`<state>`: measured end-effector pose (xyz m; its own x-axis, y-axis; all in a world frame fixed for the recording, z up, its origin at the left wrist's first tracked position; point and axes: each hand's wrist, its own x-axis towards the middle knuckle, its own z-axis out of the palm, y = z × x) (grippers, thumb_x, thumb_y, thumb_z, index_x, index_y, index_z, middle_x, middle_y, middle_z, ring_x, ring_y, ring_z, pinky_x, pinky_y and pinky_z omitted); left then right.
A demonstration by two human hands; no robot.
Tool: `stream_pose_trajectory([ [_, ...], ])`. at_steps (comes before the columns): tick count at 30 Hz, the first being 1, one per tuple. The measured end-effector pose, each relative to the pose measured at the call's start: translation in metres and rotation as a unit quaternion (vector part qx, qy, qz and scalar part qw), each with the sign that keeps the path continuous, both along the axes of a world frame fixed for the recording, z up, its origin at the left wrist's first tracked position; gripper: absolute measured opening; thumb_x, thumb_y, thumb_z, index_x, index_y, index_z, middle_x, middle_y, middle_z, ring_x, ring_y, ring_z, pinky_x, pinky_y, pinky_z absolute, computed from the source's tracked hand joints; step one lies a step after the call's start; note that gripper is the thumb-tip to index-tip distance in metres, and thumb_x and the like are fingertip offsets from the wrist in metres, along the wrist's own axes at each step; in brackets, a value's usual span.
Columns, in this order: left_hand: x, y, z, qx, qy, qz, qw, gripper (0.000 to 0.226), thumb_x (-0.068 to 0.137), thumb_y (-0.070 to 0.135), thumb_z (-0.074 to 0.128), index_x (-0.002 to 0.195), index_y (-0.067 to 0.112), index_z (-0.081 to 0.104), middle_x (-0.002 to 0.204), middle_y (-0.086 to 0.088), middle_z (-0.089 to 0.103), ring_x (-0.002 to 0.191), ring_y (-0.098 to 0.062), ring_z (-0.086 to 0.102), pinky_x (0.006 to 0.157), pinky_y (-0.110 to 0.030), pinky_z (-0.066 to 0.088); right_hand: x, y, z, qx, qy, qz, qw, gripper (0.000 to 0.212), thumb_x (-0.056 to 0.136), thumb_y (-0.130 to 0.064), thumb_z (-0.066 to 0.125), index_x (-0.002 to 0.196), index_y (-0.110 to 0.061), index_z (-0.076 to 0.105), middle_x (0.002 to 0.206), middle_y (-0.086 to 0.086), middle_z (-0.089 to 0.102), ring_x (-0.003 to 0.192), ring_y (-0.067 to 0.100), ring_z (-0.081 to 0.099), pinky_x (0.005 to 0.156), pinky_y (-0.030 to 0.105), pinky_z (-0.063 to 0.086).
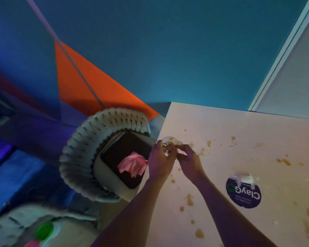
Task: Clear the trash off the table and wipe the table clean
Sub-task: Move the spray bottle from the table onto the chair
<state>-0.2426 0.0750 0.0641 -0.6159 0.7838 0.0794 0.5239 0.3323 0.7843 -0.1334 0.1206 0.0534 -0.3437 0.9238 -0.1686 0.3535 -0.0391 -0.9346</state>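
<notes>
Where the pale counter [248, 125] lies nearest, brown stains [189, 200] spot it beside a round dark sticker [243, 193]. Farther on, at the counter's left edge, left hand [161, 161] and right hand [190, 160] together pinch a crumpled clear wrapper [171, 140]. Beyond the edge, a dark bin [121, 150] holding pink trash [132, 165] sits on a woven chair [82, 148].

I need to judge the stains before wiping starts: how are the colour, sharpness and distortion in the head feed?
Head view: strong blue-violet cast on the left, warmer on the table; wide-angle bending at the frame edges; the left hand, right hand and the clear wrapper they pinch are soft, its shape unclear; brown stains read fairly well; the sticker text shows upside down, legible.
</notes>
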Motion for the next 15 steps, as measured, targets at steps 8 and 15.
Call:
stream_pose_trajectory([
  [8, -0.026, -0.132, 0.006, 0.024, -0.008, 0.112, 0.993, 0.034, 0.084, 0.044, 0.059, 0.113, 0.027, 0.062, 0.101, 0.013, 0.069, 0.089, -0.009, 0.069, 0.075, -0.038, 0.059, -0.034, -0.107, 0.002, -0.081, 0.067, 0.084, 0.991, 0.027, 0.085, -0.011, 0.063, 0.104, -0.029, 0.069, 0.102, -0.014, 0.072, 0.097, 0.018, 0.068, 0.085, 0.047, 0.058],
  [15, -0.057, -0.262, -0.004, 0.036, -0.048, 0.201, 0.978, 0.037, 0.077, 0.050, 0.059, 0.105, 0.026, 0.064, 0.092, 0.005, 0.072, 0.080, -0.011, 0.071, 0.070, -0.039, 0.060, -0.078, -0.207, -0.001, -0.141, 0.080, 0.200, 0.966, 0.025, 0.078, -0.018, 0.075, 0.099, -0.031, 0.072, 0.096, -0.009, 0.074, 0.096, 0.023, 0.070, 0.082, 0.056, 0.058],
])
